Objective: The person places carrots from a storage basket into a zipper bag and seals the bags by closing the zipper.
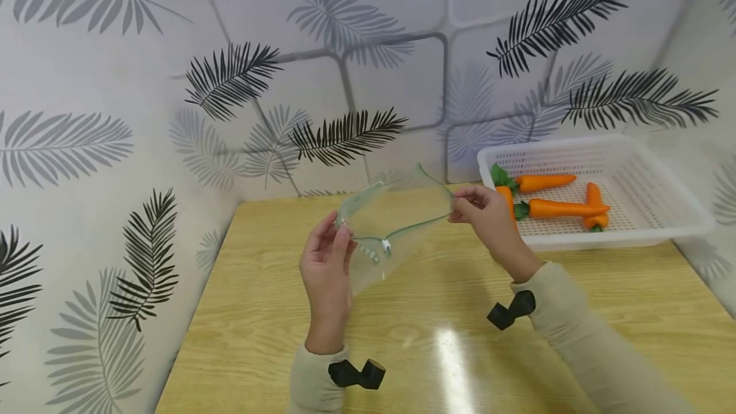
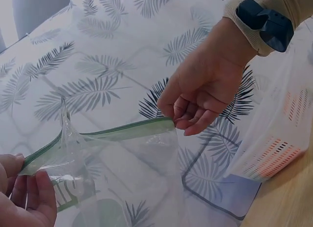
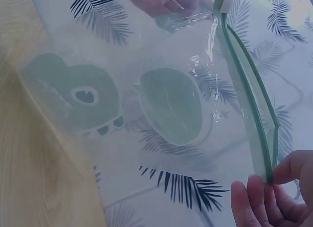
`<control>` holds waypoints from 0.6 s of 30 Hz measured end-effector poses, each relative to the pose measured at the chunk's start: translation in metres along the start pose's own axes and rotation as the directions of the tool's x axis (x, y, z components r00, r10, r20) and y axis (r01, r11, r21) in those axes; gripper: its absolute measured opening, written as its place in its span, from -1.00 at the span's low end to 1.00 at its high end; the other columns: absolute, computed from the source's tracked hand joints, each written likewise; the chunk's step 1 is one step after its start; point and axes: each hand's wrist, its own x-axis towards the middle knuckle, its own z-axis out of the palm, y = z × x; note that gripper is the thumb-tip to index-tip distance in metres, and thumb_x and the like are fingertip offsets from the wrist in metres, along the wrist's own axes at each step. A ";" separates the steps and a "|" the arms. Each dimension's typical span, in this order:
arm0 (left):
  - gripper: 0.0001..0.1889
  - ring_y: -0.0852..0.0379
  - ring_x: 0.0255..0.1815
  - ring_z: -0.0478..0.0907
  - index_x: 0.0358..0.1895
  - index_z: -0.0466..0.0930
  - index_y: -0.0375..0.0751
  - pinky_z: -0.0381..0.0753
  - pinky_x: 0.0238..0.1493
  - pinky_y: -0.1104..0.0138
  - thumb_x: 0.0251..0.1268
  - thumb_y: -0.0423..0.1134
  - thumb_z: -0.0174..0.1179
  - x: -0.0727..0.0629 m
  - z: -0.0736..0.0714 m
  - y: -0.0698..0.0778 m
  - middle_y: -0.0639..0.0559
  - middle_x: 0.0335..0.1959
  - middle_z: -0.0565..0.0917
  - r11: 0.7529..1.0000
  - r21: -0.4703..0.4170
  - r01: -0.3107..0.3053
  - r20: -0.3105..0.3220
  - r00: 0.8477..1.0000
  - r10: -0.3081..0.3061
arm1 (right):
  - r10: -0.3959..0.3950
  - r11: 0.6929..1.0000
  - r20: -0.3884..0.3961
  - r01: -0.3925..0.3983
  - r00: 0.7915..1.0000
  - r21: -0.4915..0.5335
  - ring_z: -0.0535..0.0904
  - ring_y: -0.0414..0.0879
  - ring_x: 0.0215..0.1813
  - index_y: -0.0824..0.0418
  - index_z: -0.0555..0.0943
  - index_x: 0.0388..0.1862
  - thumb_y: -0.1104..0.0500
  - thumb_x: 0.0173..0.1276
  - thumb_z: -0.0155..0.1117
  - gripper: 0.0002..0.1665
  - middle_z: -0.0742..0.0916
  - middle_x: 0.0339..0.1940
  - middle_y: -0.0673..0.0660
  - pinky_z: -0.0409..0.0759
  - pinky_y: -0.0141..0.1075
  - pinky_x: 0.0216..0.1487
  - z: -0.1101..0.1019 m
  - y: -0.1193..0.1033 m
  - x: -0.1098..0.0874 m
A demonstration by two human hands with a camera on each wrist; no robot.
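A clear zip bag with green zip edges and a white slider is held up above the table, its mouth spread apart. Green printed shapes show on the bag in the right wrist view. My left hand pinches the bag's left end, thumb toward me; the same hand is at the lower left of the left wrist view. At the other end, my right hand pinches the zip corner between thumb and fingers. Nothing shows inside the bag.
A white perforated plastic basket stands at the back right of the wooden table. Several orange toy-like carrots with green tops lie in it. Behind the table rises a leaf-patterned wall covering.
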 end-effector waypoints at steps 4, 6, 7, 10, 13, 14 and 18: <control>-0.63 0.07 -0.20 0.53 0.11 0.42 -0.45 0.60 -0.17 0.35 0.23 -0.44 0.17 0.003 0.001 0.005 -0.05 -0.24 0.45 0.999 -0.045 0.021 -0.004 1.000 -0.021 | -0.032 0.999 0.000 0.032 0.999 0.018 0.62 -0.10 -0.43 0.44 0.52 -0.19 0.28 0.32 0.17 -0.80 0.63 -0.41 0.14 0.64 -0.28 -0.27 -0.006 -0.016 0.001; -0.63 0.07 -0.20 0.53 0.10 0.43 -0.44 0.60 -0.17 0.35 0.22 -0.46 0.17 0.003 0.001 0.007 -0.05 -0.25 0.45 0.997 -0.069 0.032 -0.014 0.999 -0.033 | -0.031 1.000 0.002 0.031 1.000 0.007 0.62 -0.11 -0.43 0.44 0.52 -0.19 0.28 0.32 0.17 -0.80 0.63 -0.41 0.13 0.64 -0.28 -0.27 -0.008 -0.020 0.001; -0.64 0.07 -0.20 0.53 0.10 0.43 -0.44 0.60 -0.17 0.35 0.22 -0.46 0.17 0.003 0.001 0.008 -0.05 -0.26 0.45 0.997 -0.074 0.036 -0.015 0.999 -0.037 | -0.025 1.000 0.010 0.025 1.000 0.004 0.62 -0.11 -0.42 0.46 0.51 -0.17 0.28 0.32 0.17 -0.77 0.63 -0.40 0.14 0.64 -0.28 -0.26 -0.008 -0.021 0.001; -0.64 0.07 -0.21 0.54 0.09 0.45 -0.43 0.60 -0.19 0.36 0.22 -0.46 0.18 0.000 0.003 0.009 -0.05 -0.27 0.46 0.997 -0.061 0.039 -0.007 0.999 -0.040 | -0.001 1.000 0.057 0.002 0.998 -0.026 0.62 -0.10 -0.39 0.49 0.49 -0.10 0.27 0.34 0.15 -0.73 0.61 -0.37 0.15 0.64 -0.26 -0.23 -0.007 -0.022 -0.001; -0.64 0.08 -0.21 0.54 0.09 0.46 -0.42 0.60 -0.19 0.36 0.22 -0.43 0.18 -0.002 0.005 0.009 -0.05 -0.27 0.47 0.998 -0.037 0.043 0.009 0.999 -0.042 | 0.020 0.999 0.105 -0.014 0.994 -0.052 0.61 -0.09 -0.34 0.49 0.48 -0.04 0.26 0.35 0.15 -0.69 0.60 -0.32 0.16 0.63 -0.26 -0.20 -0.004 -0.019 -0.003; -0.64 0.08 -0.21 0.54 0.09 0.46 -0.42 0.60 -0.18 0.37 0.22 -0.43 0.18 -0.003 0.006 0.009 -0.05 -0.26 0.48 0.998 -0.030 0.046 0.012 0.999 -0.046 | 0.022 0.998 0.116 -0.015 0.993 -0.066 0.60 -0.09 -0.33 0.46 0.49 -0.04 0.25 0.35 0.15 -0.69 0.60 -0.31 0.17 0.63 -0.27 -0.20 -0.004 -0.018 -0.004; -0.64 0.11 -0.22 0.54 0.09 0.45 -0.43 0.60 -0.19 0.39 0.23 -0.43 0.18 -0.005 0.007 0.010 -0.04 -0.25 0.47 0.998 -0.033 0.061 0.016 0.998 -0.061 | 0.027 0.994 0.162 -0.010 0.986 -0.105 0.60 -0.05 -0.28 0.42 0.49 -0.01 0.20 0.36 0.17 -0.66 0.59 -0.22 0.25 0.63 -0.28 -0.18 -0.003 -0.017 -0.007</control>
